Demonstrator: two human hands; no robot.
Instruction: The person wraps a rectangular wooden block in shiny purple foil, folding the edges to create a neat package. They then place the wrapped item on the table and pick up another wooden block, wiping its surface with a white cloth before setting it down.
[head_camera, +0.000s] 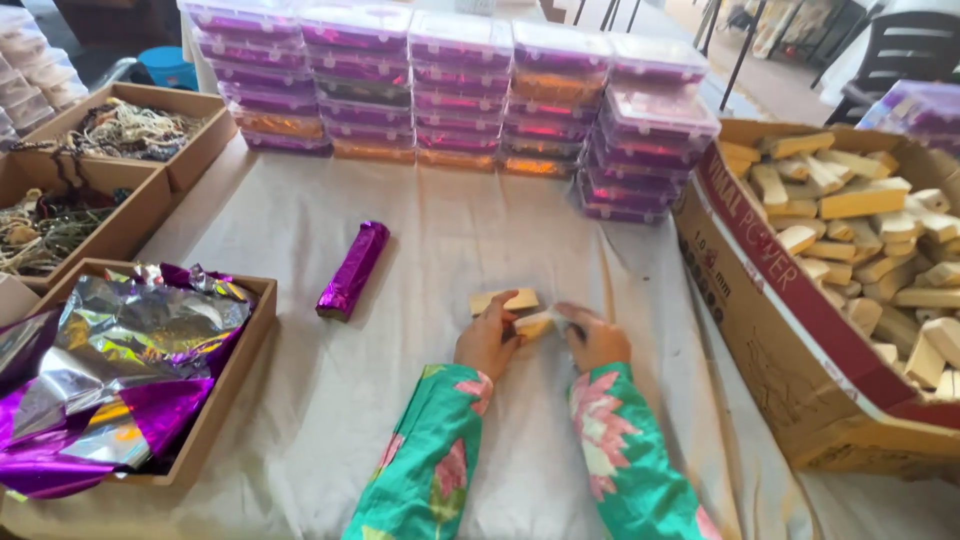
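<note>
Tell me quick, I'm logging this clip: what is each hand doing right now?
Left hand: closed on the pale wooden blocks on the table.
Right hand: closed on a small block between both hands.

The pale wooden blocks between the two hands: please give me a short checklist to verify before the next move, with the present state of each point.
1. Left hand touches the pale wooden blocks on the white cloth-covered table: ok.
2. Right hand touches a block: ok.
3. Blocks aligned with each other: cannot tell.
4. Cloth around the hands free of other things: ok.
5. Purple foil-wrapped roll lies apart from the hands: ok.
6. Cardboard box of loose wooden blocks stands to the right: ok.
</note>
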